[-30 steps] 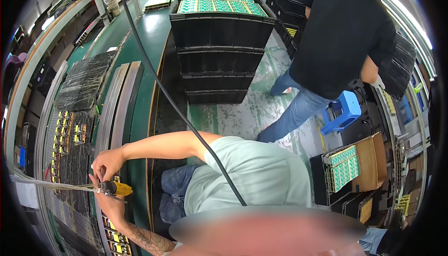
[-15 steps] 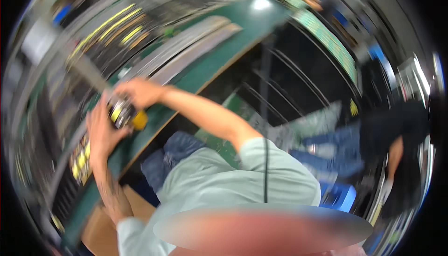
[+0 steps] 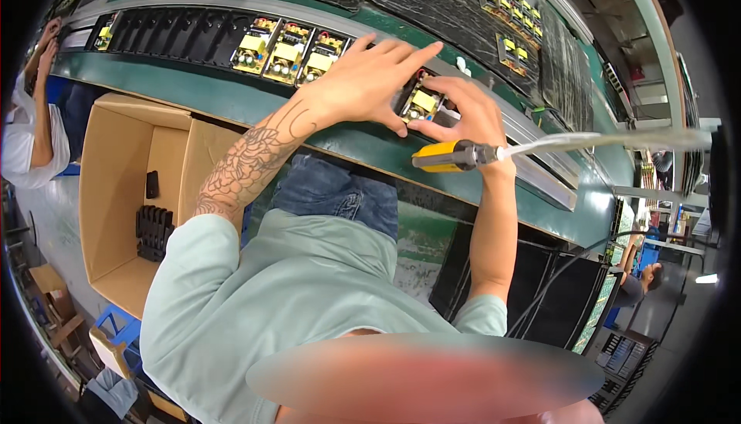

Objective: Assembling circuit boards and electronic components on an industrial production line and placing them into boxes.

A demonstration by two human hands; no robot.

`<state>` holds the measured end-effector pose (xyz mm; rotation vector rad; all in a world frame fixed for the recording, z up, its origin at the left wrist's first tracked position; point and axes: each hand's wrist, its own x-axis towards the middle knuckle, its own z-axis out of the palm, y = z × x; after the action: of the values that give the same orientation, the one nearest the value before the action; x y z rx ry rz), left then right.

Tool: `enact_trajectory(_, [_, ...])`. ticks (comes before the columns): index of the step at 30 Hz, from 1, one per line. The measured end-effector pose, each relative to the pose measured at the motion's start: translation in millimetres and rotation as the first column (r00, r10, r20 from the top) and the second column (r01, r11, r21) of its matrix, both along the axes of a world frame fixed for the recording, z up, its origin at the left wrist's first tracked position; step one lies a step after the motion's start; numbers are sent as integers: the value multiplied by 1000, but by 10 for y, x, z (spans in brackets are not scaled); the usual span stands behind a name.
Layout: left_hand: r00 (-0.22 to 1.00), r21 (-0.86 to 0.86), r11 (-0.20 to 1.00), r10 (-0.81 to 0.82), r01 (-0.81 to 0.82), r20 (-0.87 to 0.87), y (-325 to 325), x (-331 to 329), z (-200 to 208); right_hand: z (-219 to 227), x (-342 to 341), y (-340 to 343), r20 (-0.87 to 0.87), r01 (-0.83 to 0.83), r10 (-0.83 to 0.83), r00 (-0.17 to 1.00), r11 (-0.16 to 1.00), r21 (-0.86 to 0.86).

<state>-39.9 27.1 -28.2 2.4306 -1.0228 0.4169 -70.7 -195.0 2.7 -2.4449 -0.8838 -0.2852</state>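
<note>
Head view of a bench with a conveyor. The left hand (image 3: pixel 363 84), fingers spread wide and flat, presses on a small circuit board (image 3: pixel 424 102) with a yellow part, which sits in a black case on the green belt (image 3: pixel 231 92) directly ahead of the person. The right hand (image 3: pixel 471 127) pinches the same board at its near edge with thumb and forefinger, while its remaining fingers curl around a yellow-handled screwdriver (image 3: pixel 451 156). The tool lies level, its tip hidden behind the hand, and a pale hose (image 3: pixel 587 140) runs from its rear end off to the right. Three more boards (image 3: pixel 289 49) in black cases lie in a row on the belt just left of the left hand.

Judged step: seating the board in its case, both hands steadying it, with the tool parked in the palm rather than applied. The next move would call for turning the screwdriver upright over the board while the left hand holds the board down.

A cardboard box (image 3: pixel 116 184) holding black parts stands on the floor at the left. Another person's arm (image 3: pixel 38 115) shows at the far left edge.
</note>
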Motion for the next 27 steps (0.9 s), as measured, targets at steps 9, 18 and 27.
enact_trajectory(9, [959, -1, 998, -58, 60, -277, 13, 61, 171, -101, 52, -123, -471, 214, 40, 881, 854, 473])
enact_trajectory(18, [989, 43, 997, -61, 67, -132, 35, 70, 13, -276, 54, -309, -724, 641, 147, 674, 370, 672])
enact_trajectory(27, [992, 44, 995, -80, 84, -94, 37, 79, 18, -218, -55, -57, -649, 562, -47, 759, 551, 617])
